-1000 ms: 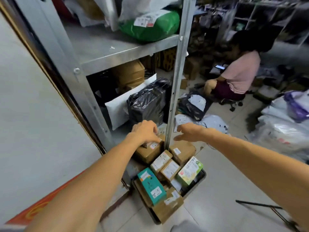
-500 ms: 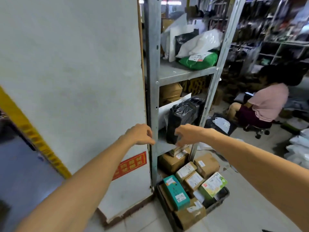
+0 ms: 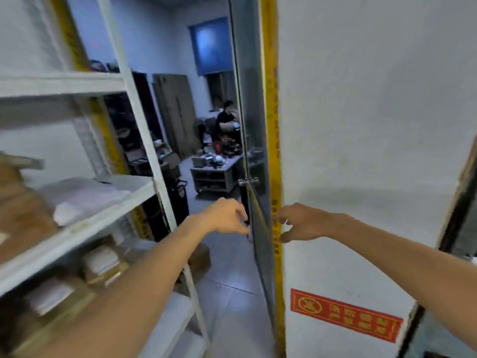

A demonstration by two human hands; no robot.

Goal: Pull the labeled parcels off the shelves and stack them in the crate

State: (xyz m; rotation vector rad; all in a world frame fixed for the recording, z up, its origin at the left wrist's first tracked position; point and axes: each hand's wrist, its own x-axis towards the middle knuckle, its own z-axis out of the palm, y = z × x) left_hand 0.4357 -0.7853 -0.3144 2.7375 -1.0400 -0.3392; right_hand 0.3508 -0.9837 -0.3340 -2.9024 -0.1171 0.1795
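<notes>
White shelving left of left hand; right hand just beside it; both loosely curled, gripping nothing.

white shelving, red sign, yellow strip

A white wall with a red sign stands beside a glass door.

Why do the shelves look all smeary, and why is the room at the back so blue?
Head view: the shelves and the boxes on them are smeared by motion blur; the back room is dim, bluish around its window; the wide lens bows the yellow strip; the left hand and right hand look sharper.
</notes>
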